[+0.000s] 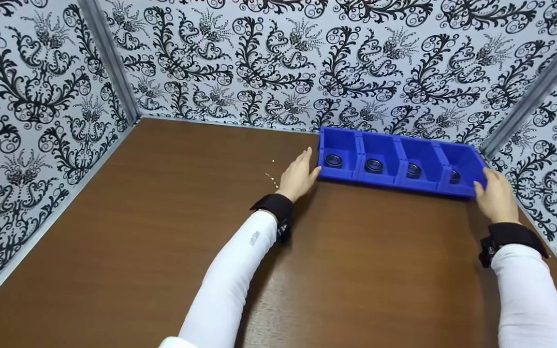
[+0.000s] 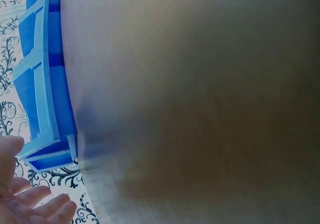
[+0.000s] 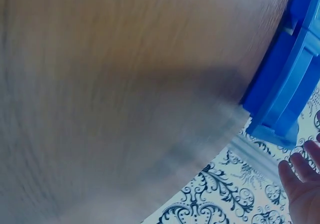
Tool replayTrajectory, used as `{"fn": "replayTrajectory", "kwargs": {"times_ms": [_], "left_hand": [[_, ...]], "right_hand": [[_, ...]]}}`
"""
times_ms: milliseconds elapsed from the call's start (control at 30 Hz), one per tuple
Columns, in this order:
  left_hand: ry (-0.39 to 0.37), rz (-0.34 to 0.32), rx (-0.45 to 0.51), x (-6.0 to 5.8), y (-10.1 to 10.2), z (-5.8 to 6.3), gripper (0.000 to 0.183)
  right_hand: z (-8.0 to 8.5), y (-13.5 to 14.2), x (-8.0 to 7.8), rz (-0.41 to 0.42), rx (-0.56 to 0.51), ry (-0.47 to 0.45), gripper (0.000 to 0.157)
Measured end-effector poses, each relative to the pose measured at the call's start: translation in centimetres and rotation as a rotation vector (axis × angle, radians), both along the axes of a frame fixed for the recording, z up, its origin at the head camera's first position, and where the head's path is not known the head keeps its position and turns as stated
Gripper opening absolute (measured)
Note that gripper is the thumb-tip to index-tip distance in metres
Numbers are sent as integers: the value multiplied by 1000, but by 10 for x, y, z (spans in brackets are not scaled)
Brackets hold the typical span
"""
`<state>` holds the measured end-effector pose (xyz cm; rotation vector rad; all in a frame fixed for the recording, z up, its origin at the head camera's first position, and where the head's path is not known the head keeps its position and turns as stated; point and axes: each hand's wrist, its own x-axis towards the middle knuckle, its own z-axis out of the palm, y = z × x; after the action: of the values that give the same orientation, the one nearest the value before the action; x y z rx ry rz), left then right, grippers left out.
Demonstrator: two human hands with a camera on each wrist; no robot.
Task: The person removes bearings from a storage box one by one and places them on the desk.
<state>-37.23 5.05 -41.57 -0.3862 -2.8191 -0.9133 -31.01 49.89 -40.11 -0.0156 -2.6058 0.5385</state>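
A blue divided bin stands at the back right of the table, its row of compartments facing the front. Each compartment holds a ring-shaped bearing, among them one at the left end and a smaller-looking one at the right end. My left hand is beside the bin's left end, fingers stretched forward and thumb near the front corner. At the opposite end is my right hand, fingers extended along the outer side. Both wrist views show spread, fairly straight fingers near the bin ends.
The brown wooden table runs up to patterned walls at the back and sides. Grey metal posts mark the corners. Small pale specks show on the table left of my left hand.
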Motion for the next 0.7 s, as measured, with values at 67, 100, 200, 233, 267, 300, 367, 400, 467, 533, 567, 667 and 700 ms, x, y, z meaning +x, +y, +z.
{"fn": "replayTrajectory", "kwargs": {"times_ms": [67, 100, 200, 233, 267, 300, 367, 400, 467, 533, 567, 667, 700], "left_hand": [[5, -7, 8, 0, 4, 0, 66], [6, -9, 9, 0, 6, 1, 66], [7, -12, 33, 0, 11, 1, 66], [3, -10, 40, 0, 13, 2, 66], [-2, -7, 47, 0, 15, 2, 66], [-7, -4, 51, -1, 17, 2, 66], [-21, -2, 68, -1, 20, 3, 65], [-25, 0, 72, -1, 22, 3, 64], [-40, 6, 80, -2, 24, 3, 62], [-55, 16, 93, -3, 26, 3, 61], [-58, 22, 99, -3, 27, 2, 61], [-71, 39, 122, -5, 29, -1, 60], [-72, 45, 129, -6, 30, -1, 60]], "right_hand": [[-1, 3, 0, -20, -16, -14, 47], [-1, 4, 0, -30, -21, -21, 48], [-3, 7, -1, -48, -31, -40, 50], [-4, 8, -2, -52, -32, -49, 51], [-4, 9, -2, -59, -30, -61, 51], [-5, 10, -2, -66, -29, -77, 52], [-5, 11, -3, -82, -32, -104, 53], [-5, 12, -3, -89, -40, -113, 53], [-5, 12, -4, -105, -61, -138, 55], [-4, 11, -5, -115, -87, -153, 55], [-3, 11, -6, -117, -100, -159, 56], [-1, 11, -8, -124, -132, -189, 57], [-1, 11, -9, -127, -144, -196, 57]]}}
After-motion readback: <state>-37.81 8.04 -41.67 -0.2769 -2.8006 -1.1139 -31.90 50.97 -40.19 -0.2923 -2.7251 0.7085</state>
